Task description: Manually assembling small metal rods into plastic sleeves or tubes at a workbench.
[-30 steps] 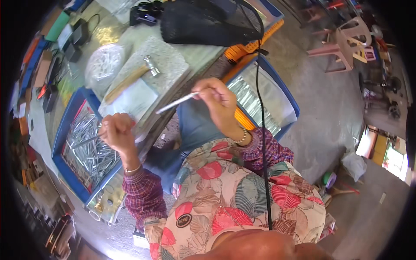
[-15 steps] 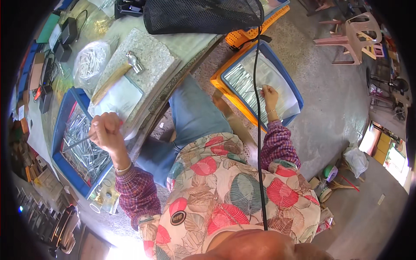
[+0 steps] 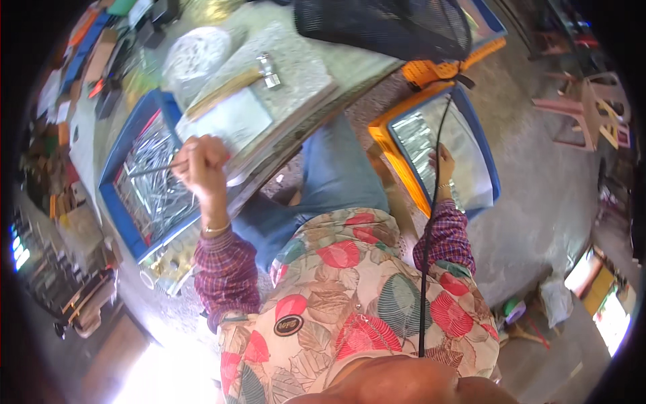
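Note:
My left hand (image 3: 203, 165) is closed around a thin metal rod (image 3: 149, 170), which points left over the left blue tray (image 3: 113, 195). A jumble of loose silver rods (image 3: 161, 182) fills that tray. On the right, my right hand (image 3: 444, 165) reaches into the other blue tray (image 3: 479, 138), fingers drawn together at the edge of a neat row of silver rods (image 3: 416, 145). Blur and a black cable hide what those fingers hold. A hammer (image 3: 268, 71) with a wooden handle lies on a stone slab (image 3: 303, 74), beside a pale flat plate (image 3: 235, 120).
Behind the slab sits a clear plastic bag (image 3: 195, 57) of pale pieces. A black mesh bag (image 3: 377, 27) overhangs the table edge. The right tray rests in an orange crate (image 3: 390, 158). The black cable (image 3: 427, 269) hangs down in front of me. A plastic chair (image 3: 572, 111) stands far right.
The whole view has shifted, with the table and trays now farther right and up. My left hand still grips the rod; my right hand stays at the row of rods.

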`<state>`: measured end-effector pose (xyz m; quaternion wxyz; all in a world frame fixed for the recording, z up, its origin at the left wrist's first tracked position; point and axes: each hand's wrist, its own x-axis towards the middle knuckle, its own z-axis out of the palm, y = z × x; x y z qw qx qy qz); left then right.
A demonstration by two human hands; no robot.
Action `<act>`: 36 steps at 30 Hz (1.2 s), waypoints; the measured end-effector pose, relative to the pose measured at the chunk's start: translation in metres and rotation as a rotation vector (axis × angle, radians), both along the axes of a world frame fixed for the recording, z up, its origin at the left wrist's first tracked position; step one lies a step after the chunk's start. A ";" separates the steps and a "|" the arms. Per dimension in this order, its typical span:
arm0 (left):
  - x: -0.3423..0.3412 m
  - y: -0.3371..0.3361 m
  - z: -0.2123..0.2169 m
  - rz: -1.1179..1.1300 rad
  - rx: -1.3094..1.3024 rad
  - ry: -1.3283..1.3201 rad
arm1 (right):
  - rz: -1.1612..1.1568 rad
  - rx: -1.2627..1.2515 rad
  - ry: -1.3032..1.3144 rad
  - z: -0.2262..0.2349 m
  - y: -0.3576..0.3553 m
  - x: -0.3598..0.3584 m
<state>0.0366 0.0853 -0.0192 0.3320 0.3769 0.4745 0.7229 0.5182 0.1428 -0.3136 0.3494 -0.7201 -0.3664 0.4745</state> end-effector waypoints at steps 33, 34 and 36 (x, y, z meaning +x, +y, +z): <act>-0.006 -0.002 -0.007 0.008 0.003 -0.005 | 0.079 -0.124 0.263 0.008 -0.011 -0.008; -0.002 0.000 -0.010 0.071 -0.054 0.026 | 0.105 -0.093 0.232 0.010 -0.012 -0.006; 0.003 -0.002 -0.003 0.012 -0.069 0.048 | 0.177 0.057 0.187 0.043 -0.017 -0.043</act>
